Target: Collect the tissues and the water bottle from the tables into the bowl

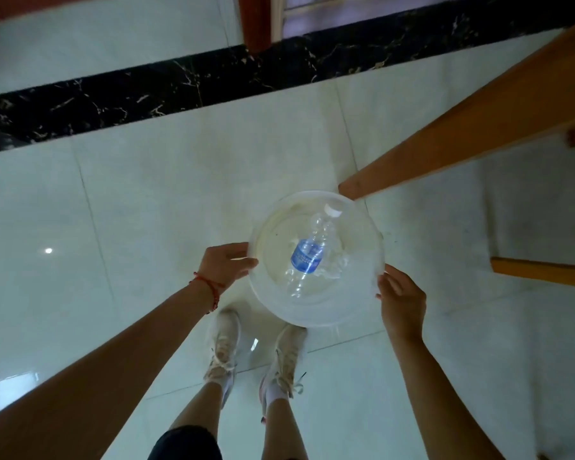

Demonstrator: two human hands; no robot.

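Note:
I hold a round translucent white bowl point(316, 313) out in front of me above the floor, level with my waist. Inside it lies a clear plastic water bottle point(307, 255) with a blue label and a white cap pointing away from me. Crumpled white tissues point(336, 270) show faintly under and beside the bottle. My left hand point(224, 263) grips the bowl's left rim, thumb over the edge. On the opposite side, my right hand point(400, 298) grips the right rim.
A wooden table point(472, 121) juts in from the upper right, its corner just beyond the bowl. Wooden stool or chair parts point(541, 272) stand at right. Glossy white floor tiles with a black marble strip point(146, 97) lie ahead. My feet in white shoes point(224, 343) are below the bowl.

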